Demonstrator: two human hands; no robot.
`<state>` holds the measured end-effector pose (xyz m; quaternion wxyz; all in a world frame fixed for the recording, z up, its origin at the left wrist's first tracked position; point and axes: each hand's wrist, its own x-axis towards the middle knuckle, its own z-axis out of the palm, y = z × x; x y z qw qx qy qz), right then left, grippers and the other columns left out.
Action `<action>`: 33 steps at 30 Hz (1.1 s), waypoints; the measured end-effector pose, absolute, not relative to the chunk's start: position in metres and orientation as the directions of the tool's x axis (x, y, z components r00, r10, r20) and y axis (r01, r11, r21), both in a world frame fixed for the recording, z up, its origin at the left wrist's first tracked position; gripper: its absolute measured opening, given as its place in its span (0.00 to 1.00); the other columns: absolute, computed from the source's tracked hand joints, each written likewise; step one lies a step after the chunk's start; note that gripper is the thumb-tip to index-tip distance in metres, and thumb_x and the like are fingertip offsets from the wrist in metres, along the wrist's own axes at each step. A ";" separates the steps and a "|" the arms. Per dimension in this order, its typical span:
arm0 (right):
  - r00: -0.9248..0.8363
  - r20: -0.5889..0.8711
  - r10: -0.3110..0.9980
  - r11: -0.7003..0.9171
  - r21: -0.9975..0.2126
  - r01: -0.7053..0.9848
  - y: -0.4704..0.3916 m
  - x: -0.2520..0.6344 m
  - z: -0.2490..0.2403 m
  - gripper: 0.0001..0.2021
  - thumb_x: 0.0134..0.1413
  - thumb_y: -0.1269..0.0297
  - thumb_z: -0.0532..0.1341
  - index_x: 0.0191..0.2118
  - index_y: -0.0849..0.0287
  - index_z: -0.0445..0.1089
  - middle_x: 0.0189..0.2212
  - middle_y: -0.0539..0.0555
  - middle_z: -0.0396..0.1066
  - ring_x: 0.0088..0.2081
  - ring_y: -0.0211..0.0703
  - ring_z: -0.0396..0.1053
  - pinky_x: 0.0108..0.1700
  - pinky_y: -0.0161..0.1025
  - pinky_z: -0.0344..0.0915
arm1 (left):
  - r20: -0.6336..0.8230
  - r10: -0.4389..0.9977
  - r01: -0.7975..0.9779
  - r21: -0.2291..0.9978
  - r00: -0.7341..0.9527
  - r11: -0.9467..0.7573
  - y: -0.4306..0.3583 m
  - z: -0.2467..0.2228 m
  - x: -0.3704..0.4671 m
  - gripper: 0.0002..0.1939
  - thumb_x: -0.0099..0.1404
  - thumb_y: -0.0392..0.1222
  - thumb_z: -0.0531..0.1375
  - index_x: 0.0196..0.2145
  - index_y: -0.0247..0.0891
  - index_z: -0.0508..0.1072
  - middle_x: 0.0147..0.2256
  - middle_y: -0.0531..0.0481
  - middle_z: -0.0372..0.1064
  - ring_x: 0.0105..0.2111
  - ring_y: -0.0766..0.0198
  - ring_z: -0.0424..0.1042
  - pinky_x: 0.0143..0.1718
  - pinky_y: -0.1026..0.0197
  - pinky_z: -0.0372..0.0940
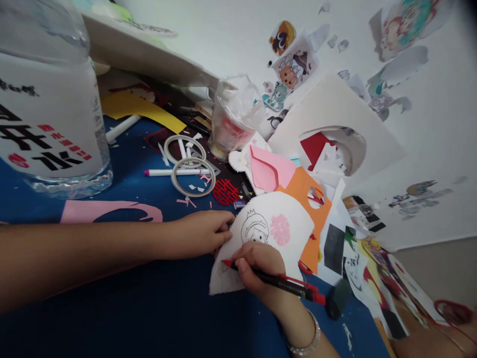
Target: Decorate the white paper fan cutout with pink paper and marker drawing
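Observation:
A rounded white paper lies in front of me, bearing a line drawing of a crowned figure and a pink character. My left hand grips the paper's left edge with curled fingers. In my right hand is a red and black pen, pinched between thumb and fingers. Its red tip meets the lower left part of the paper. The hand covers part of the drawing. Beyond the paper lie a red double character cutout and an orange paper with a hole.
A large water bottle stands at left. Two tape rings, a white marker and paper scraps lie behind my left hand. A plastic-wrapped cup is at the back. Pink paper lies at left, and a dark cylinder at right.

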<state>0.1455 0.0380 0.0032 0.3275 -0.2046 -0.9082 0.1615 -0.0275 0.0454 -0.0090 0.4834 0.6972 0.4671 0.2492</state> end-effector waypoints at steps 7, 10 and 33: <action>-0.700 0.527 0.482 0.867 -0.404 0.293 0.038 0.146 0.003 0.11 0.48 0.75 0.51 0.21 0.56 0.52 0.17 0.51 0.69 0.20 0.38 0.68 0.22 0.33 0.64 | -0.093 0.891 0.397 0.912 0.444 -0.103 0.046 -0.011 -0.028 0.07 0.58 0.41 0.50 0.35 0.39 0.63 0.23 0.56 0.65 0.24 0.65 0.70 0.25 0.66 0.61; -0.698 0.523 0.489 0.861 -0.420 0.288 0.038 0.146 0.003 0.11 0.49 0.75 0.51 0.21 0.56 0.52 0.17 0.51 0.69 0.21 0.38 0.69 0.23 0.33 0.64 | -0.103 0.889 0.390 0.916 0.447 -0.090 0.045 -0.010 -0.028 0.07 0.58 0.40 0.50 0.35 0.39 0.63 0.24 0.56 0.66 0.25 0.64 0.70 0.25 0.65 0.61; -0.717 0.557 0.420 0.863 -0.489 0.125 0.042 0.147 -0.010 0.10 0.49 0.72 0.54 0.22 0.54 0.54 0.16 0.47 0.65 0.21 0.37 0.68 0.23 0.33 0.63 | -0.107 0.895 0.394 0.915 0.434 -0.082 0.045 -0.009 -0.028 0.06 0.58 0.41 0.50 0.34 0.39 0.63 0.22 0.57 0.63 0.24 0.65 0.68 0.24 0.66 0.60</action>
